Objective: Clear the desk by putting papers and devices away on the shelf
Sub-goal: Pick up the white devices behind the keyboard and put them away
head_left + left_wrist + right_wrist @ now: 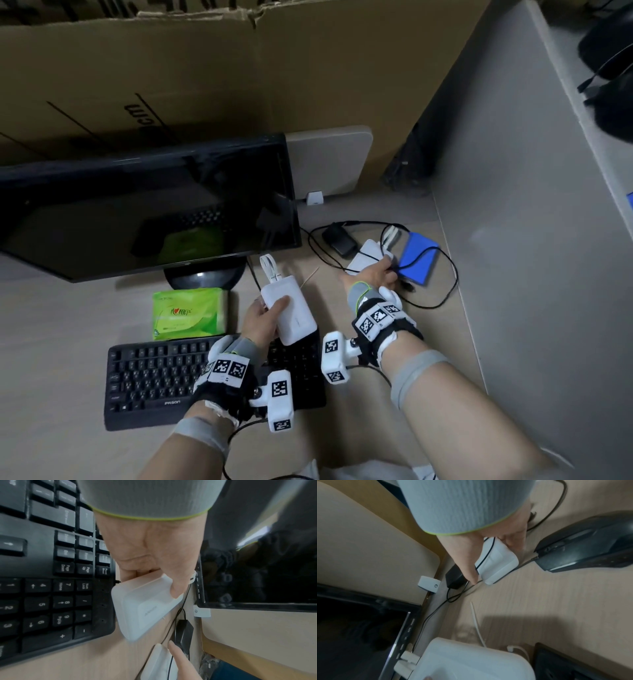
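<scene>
My left hand [270, 310] grips a white power bank [291, 313] with a short white cable loop, held just above the right end of the black keyboard [154, 377]. The power bank [145, 609] is tilted, thumb on one face and fingers behind. My right hand [380, 274] reaches forward and pinches a flat white device [496, 561] between thumb and fingers, tilting one edge off the desk. A thin black cable crosses that device. A blue device [419, 260] lies right beside it. The grey shelf unit [513, 205] stands at the right.
A black monitor [147, 205] stands behind the keyboard, with a green tissue pack [188, 313] at its foot. A black adapter [339, 240] and looping black cables [445, 291] lie near my right hand. A black mouse [590, 545] sits close by. Cardboard boxes [205, 68] fill the back.
</scene>
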A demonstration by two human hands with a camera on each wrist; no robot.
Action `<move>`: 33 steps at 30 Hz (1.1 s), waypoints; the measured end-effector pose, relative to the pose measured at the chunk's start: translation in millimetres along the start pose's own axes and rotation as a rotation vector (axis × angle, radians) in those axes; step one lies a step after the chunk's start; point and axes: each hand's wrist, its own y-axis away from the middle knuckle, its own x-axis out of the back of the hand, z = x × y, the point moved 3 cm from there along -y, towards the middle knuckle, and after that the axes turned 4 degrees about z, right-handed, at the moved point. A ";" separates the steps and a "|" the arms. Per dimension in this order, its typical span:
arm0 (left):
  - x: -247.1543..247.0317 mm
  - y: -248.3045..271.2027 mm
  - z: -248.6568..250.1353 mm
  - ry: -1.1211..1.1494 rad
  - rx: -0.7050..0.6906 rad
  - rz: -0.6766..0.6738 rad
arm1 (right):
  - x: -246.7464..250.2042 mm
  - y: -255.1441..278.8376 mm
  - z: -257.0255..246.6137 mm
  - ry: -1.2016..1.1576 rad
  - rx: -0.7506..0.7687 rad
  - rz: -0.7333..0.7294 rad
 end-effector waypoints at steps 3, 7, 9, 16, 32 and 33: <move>6.3 -1.9 -1.2 0.012 0.007 0.018 | -5.9 -1.8 -6.0 -0.003 -0.043 0.046; 14.1 -5.4 0.5 -0.001 0.016 0.034 | -13.4 -8.4 -8.5 0.039 -0.045 0.138; 14.9 -6.7 1.4 -0.023 0.022 0.046 | -4.0 -2.7 -9.4 -0.011 -0.056 0.082; 13.6 4.8 7.6 -0.069 0.026 0.100 | 10.6 51.0 -7.0 -0.179 -0.040 -0.525; 89.8 74.5 10.2 0.145 0.038 -0.080 | -3.4 204.5 -3.9 0.150 0.616 -0.604; 100.0 76.5 12.4 0.160 0.038 -0.105 | -6.5 217.7 -7.2 0.137 0.652 -0.592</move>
